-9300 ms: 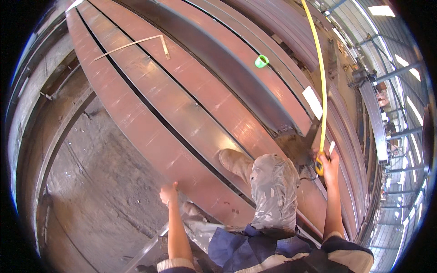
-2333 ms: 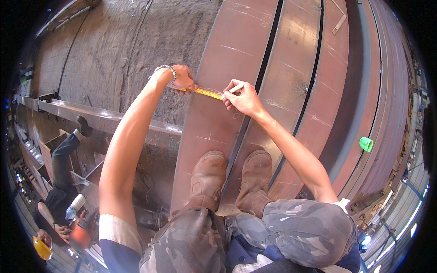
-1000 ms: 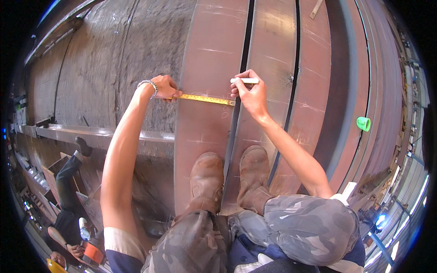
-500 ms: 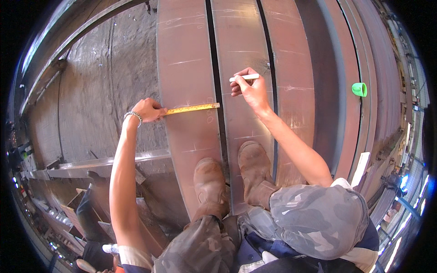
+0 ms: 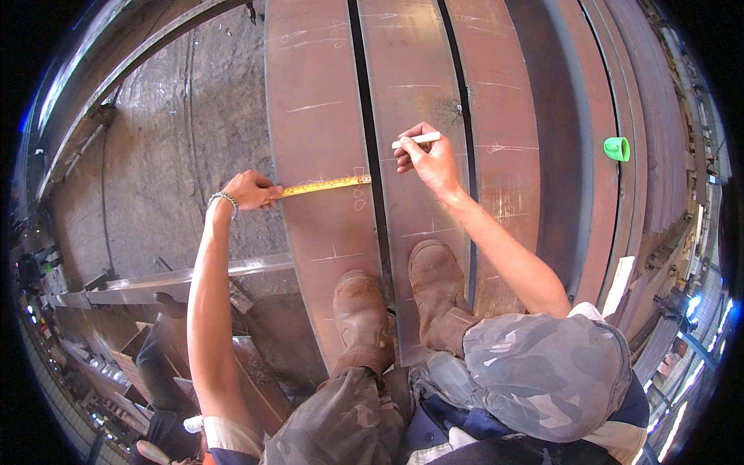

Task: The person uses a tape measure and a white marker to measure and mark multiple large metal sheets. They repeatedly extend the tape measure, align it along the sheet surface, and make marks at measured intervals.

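Observation:
My left hand (image 5: 251, 191), a beaded bracelet at its wrist, pinches the yellow tape measure (image 5: 322, 186) by the left edge of the leftmost steel strip (image 5: 314, 139). The blade lies across that strip, its end at the right edge beside a dark gap. My right hand (image 5: 432, 164) hovers above the middle strip (image 5: 415, 70), closed round a white chalk stick (image 5: 421, 140) that points left. The stick is apart from the steel. Thin white lines and scribbled marks show on the strips.
My brown boots (image 5: 361, 314) stand on the left and middle strips. A third strip (image 5: 500, 116) and a raised beam (image 5: 601, 201) run along the right. A green cup-like piece (image 5: 616, 149) rests on the beam. Someone's dark-clothed leg (image 5: 159, 364) is at lower left.
The chalk stick has tilted and dropped slightly, its left tip lower. My left hand stays at the strip's edge with the tape. The leg at lower left has shifted.

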Motion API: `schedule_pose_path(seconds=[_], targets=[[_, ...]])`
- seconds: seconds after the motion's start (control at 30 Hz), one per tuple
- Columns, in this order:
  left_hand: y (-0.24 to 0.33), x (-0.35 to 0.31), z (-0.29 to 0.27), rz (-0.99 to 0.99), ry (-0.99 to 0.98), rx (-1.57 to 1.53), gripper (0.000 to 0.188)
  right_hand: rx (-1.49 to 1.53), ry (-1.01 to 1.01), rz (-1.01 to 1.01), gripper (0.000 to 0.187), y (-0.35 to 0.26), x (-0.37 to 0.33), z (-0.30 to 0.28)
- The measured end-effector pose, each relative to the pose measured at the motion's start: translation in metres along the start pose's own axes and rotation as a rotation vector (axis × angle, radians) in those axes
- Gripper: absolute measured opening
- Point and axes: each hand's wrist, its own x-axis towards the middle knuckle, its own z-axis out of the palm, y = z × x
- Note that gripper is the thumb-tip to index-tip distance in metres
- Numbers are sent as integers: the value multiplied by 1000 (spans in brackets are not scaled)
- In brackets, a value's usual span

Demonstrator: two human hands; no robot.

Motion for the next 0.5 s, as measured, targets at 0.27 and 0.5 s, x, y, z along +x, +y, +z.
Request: schedule_pose_path(seconds=[0.27, 0.5], targets=[[1, 0, 0, -26, -34, -12, 45, -82, -255, 118, 14, 7, 3, 23], [-3, 3, 2, 6, -22, -47, 51, -216, -331, 133, 17, 8, 1, 36]])
